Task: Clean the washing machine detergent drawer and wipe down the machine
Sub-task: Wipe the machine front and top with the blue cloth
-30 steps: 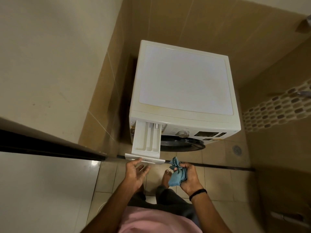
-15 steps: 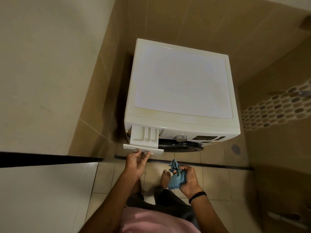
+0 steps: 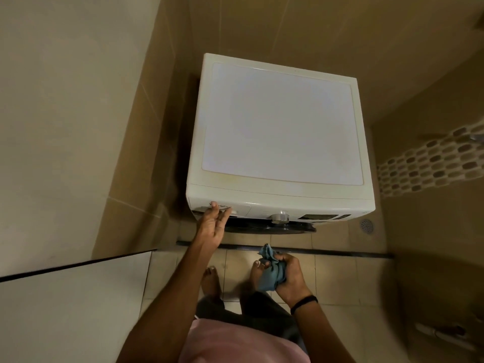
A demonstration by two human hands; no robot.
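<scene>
Single wide-angle view from the head, above a standing body. Looks steeply down and slightly forward onto the top and front edge of the washing machine (image 3: 282, 127), near, within touch of the left hand (image 3: 210, 226). Takes in right hand (image 3: 288, 276), bare feet (image 3: 210, 281) and tiled floor (image 3: 340, 279) at the bottom; bends walls (image 3: 65, 100) at the edges.

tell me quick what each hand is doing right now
Left hand: open, straight fingers touching the drawer front.
Right hand: closed, holding the cloth.
</scene>
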